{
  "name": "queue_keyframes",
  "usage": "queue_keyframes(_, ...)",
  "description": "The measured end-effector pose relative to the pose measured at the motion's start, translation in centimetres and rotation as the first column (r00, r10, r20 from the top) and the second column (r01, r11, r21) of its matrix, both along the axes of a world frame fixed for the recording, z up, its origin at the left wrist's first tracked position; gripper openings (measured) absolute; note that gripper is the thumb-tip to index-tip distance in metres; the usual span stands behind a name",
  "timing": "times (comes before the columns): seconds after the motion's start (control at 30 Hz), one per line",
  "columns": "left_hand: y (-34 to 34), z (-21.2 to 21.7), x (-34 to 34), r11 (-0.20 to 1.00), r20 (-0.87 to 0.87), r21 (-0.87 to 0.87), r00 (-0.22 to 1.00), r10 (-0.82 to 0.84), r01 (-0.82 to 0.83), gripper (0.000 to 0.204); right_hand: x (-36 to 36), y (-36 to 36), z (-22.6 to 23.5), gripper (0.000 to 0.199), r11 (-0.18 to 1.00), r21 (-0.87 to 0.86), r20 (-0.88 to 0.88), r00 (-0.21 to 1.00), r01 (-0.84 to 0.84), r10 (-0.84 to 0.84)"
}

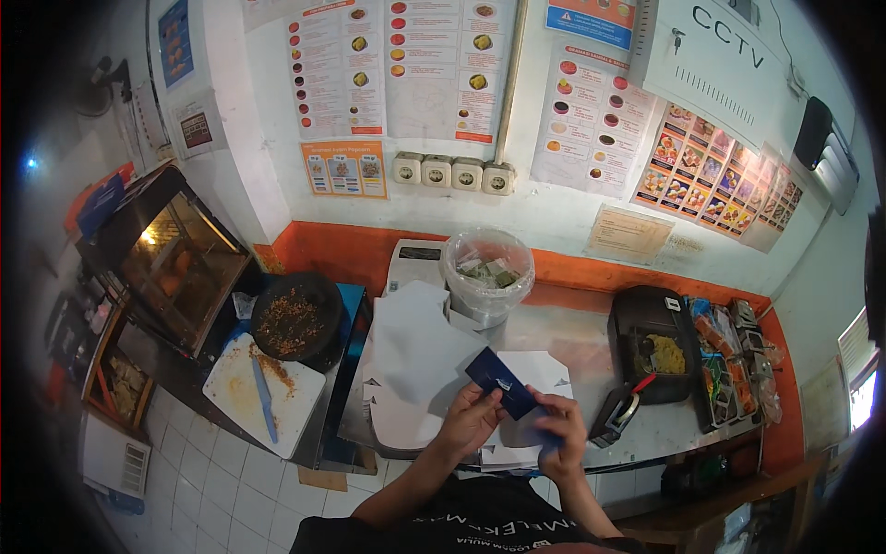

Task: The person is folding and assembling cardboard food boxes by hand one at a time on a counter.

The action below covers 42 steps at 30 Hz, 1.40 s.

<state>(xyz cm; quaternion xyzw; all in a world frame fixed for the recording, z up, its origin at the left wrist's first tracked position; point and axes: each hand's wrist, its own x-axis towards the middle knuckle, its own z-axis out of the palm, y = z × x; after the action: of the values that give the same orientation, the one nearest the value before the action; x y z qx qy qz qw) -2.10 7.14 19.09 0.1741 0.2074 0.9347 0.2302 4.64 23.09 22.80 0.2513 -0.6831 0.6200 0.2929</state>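
Over the flat white cardboard sheets [415,360] on the silver metal table [581,328], the person's bare left hand [472,420] pinches a thin dark blue rectangular piece with white printing [505,381], which slants between both hands. The bare right hand [561,425] is at the piece's lower right end, fingers curled and blurred; whether it grips cannot be told. A blurred blue shape [551,440] shows beneath these fingers. Behind the sheets stands a round tub lined with clear plastic [494,307], holding green sachets [489,273]. To the right are a black tape dispenser [609,415] and a black box [637,314] with yellow food [664,355]. At left, a long blue knife [265,399] lies on a white cutting board [300,411], near a round black dish [329,297] of brown crumbs [291,328]
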Motion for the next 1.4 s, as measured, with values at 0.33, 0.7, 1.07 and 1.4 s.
queue_keyframes(0.33,-1.4,-0.1,-0.3,0.947,0.146,-0.115,0.938,0.314,-0.299,0.026,-2.1,0.8,5.1,0.043,0.643,0.757,-0.119,0.992,0.114,-0.036)
queue_keyframes(0.7,0.7,-0.4,0.8,0.840,0.019,-0.298,0.877,0.480,-0.453,0.025,-4.7,-4.0,-0.6,0.036,0.802,0.495,-0.051,0.932,0.336,-0.359)
queue_keyframes(1.07,-1.4,0.1,-1.1,0.676,0.020,-0.513,0.780,0.625,-0.529,0.028,-4.9,-3.0,0.3,0.037,0.885,0.466,0.068,0.997,-0.005,-0.030)
queue_keyframes(1.4,-0.4,0.3,-1.0,0.775,0.069,-0.387,0.823,0.564,-0.499,0.021,-5.6,-3.5,0.2,0.039,0.826,0.516,-0.090,0.973,0.228,-0.213)
